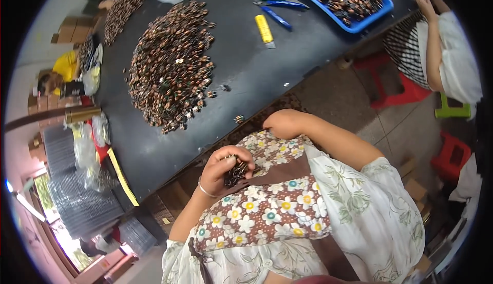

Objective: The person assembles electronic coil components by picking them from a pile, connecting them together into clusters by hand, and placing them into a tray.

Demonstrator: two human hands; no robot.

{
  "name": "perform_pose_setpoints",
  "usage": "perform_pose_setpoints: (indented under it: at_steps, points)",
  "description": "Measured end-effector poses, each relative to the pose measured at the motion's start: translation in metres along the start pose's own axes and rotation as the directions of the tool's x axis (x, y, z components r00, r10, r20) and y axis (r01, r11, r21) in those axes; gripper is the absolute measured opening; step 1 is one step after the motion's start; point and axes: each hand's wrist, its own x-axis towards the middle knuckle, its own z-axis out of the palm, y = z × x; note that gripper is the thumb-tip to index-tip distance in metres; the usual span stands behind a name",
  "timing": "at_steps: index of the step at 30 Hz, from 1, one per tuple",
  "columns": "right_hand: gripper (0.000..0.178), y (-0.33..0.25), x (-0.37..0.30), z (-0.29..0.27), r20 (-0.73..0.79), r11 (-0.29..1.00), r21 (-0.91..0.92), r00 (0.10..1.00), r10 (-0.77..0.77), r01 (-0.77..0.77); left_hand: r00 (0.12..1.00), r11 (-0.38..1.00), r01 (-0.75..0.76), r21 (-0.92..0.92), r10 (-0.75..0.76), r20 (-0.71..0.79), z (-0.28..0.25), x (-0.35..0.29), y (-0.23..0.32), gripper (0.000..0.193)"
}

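Observation:
My left hand [226, 167] is closed in front of my apron, a bracelet round its wrist. In its curled fingers is a clump of small dark and copper-coloured parts [239, 172], like tiny wound coils. My right hand [280, 123] rests at the apron by the table's near edge; its fingers are tucked out of sight. A single small part [239, 119] lies on the table edge between the two hands. Beyond my left hand, a large heap of the same copper-coloured parts [172, 68] is spread on the dark table [241, 63].
A blue tray [359, 24] full of parts stands at the far right. Near it lie a yellow-handled cutter [264, 29], blue pliers [282, 4] and a blue tool [277, 17]. A co-worker's arm [434, 52] is at right, above red stools [395, 88]. Stacked clear trays [82, 202] stand left.

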Motion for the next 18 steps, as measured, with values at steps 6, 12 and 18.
perform_pose_setpoints:
  at_steps: [6,12,18]
  points:
    - [0.031,-0.025,-0.005,-0.026,0.168,0.964,-0.198,0.963,0.209,-0.174,0.999,0.985,0.006,-0.172,0.003,0.054,-0.017,-0.006,0.006,0.020]
    - [0.036,-0.012,0.003,-0.003,-0.036,0.985,-0.073,0.987,0.155,-0.157,0.998,0.973,-0.026,-0.229,0.038,0.051,-0.032,-0.013,0.010,0.020]
    - [0.029,-0.019,-0.006,0.005,-0.334,0.991,0.024,0.933,0.132,-0.131,0.999,0.989,-0.032,-0.142,0.037,0.034,-0.044,-0.014,0.013,0.026]
